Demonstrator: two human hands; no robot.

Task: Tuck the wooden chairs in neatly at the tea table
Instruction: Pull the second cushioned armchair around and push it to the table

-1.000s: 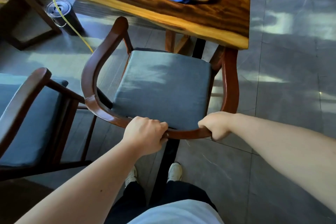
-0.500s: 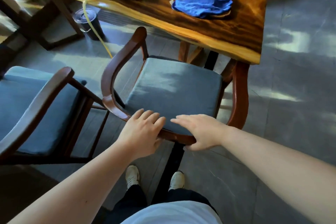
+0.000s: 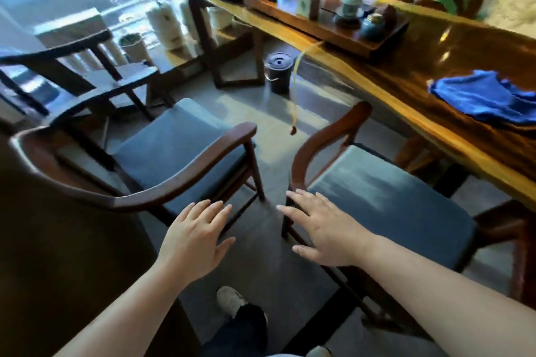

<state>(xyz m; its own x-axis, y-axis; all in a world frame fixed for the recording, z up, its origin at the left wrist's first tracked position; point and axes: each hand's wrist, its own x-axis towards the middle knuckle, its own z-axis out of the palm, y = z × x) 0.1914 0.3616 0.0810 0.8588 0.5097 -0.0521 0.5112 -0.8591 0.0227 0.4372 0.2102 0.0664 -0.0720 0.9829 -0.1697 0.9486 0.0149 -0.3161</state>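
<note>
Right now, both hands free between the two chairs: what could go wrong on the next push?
1. The left chair stands well off the tea table; a push may clip the right chair.
2. The dangling yellow hose could snag.
3. A table knock could rattle the tea tray.

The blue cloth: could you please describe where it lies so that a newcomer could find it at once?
Start from the long wooden table running along the right of the view. Follow it past the tea tray of pots and jars to its near end. The blue cloth lies crumpled there, the only bright blue, soft thing on the table.
</note>
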